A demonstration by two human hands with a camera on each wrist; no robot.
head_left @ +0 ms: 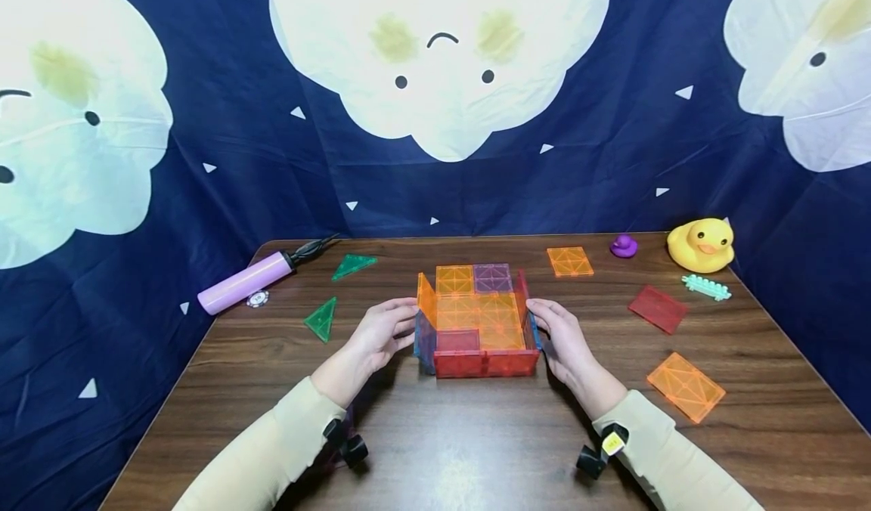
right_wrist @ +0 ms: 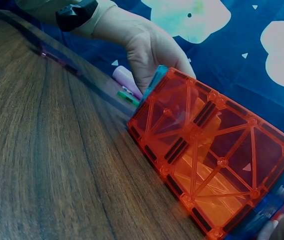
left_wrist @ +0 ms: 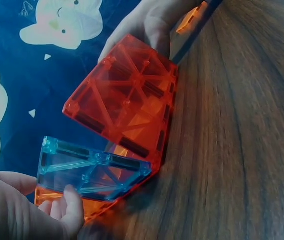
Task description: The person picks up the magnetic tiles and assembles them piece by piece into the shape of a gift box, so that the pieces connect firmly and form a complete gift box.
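A shallow box of translucent magnetic tiles [head_left: 476, 322] stands mid-table, with an orange and purple floor, a red front wall [head_left: 486, 362] and raised side walls. My left hand [head_left: 401, 322] grips the left wall. In the left wrist view its thumb and fingers [left_wrist: 72, 205] pinch the blue tile [left_wrist: 92, 172] beside the red front wall [left_wrist: 127, 105]. My right hand [head_left: 540, 322] holds the right wall, and its fingertips [right_wrist: 281, 225] show at the blue edge in the right wrist view. The left hand [right_wrist: 151, 50] shows behind the far wall there.
Loose on the wooden table [head_left: 476, 443]: a pink pump [head_left: 245, 282], a chip [head_left: 257, 298], two green triangles [head_left: 353, 265] [head_left: 320, 319], orange squares [head_left: 570, 261] [head_left: 685, 386], a red square [head_left: 658, 308], a teal brick [head_left: 706, 287], a purple duck [head_left: 623, 246] and a yellow duck [head_left: 701, 245].
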